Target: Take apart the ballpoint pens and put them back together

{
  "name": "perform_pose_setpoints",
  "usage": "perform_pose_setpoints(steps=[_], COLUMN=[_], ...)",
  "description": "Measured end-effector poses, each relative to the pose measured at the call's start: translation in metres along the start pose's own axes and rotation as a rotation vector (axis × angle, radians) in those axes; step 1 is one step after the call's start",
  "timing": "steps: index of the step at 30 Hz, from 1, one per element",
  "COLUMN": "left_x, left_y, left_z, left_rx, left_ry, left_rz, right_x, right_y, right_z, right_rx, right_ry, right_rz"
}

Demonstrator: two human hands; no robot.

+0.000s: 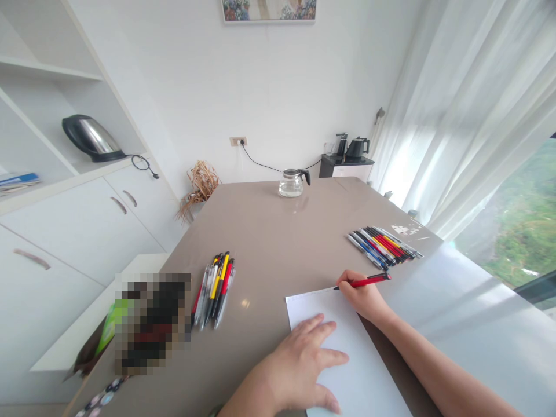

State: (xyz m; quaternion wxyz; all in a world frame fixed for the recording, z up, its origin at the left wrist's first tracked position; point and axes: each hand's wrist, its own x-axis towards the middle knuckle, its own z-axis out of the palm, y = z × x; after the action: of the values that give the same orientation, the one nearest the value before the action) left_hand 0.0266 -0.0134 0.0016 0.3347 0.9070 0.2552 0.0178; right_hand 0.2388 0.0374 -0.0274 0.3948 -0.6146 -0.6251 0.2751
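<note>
My right hand (362,296) is closed round a red pen (367,281) with a black clip end. Its tip meets the top right corner of a white sheet of paper (343,313). Small faint marks run along the sheet's upper edge, too small to read. Spread flat on the paper, my left hand (306,362) has its fingers apart and holds nothing. Left of the sheet lies a bunch of mixed pens (215,286), yellow, red, black and clear. Beyond my right hand, a row of pens (384,246) lies side by side.
A glass pot (291,183) with clear liquid stands at the far end of the brown table (260,231). A blurred-out dark patch (152,324) covers something at the left edge. White cabinets (87,220) flank the left, a sheer curtain (438,116) the right.
</note>
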Motion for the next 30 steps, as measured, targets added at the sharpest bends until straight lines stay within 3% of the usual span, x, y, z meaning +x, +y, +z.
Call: perform_pose_setpoints(steps=[16, 22, 27, 30], left_x=[0.000, -0.001, -0.001, -0.001], left_y=[0.000, -0.001, -0.002, -0.003], left_z=[0.000, 0.001, 0.002, 0.003], left_rx=[-0.003, -0.021, -0.031, -0.031], left_ry=[-0.006, -0.009, -0.014, -0.009], left_rz=[-0.001, -0.011, -0.013, -0.005], right_x=[0.002, 0.003, 0.008, 0.009], right_y=[-0.003, 0.002, 0.000, -0.004], right_z=[0.001, -0.016, -0.029, -0.032], right_rx=[0.049, 0.561, 0.830, 0.862], right_ry=[0.041, -0.001, -0.005, 0.026], right_rz=[0.019, 0.229, 0.235, 0.208])
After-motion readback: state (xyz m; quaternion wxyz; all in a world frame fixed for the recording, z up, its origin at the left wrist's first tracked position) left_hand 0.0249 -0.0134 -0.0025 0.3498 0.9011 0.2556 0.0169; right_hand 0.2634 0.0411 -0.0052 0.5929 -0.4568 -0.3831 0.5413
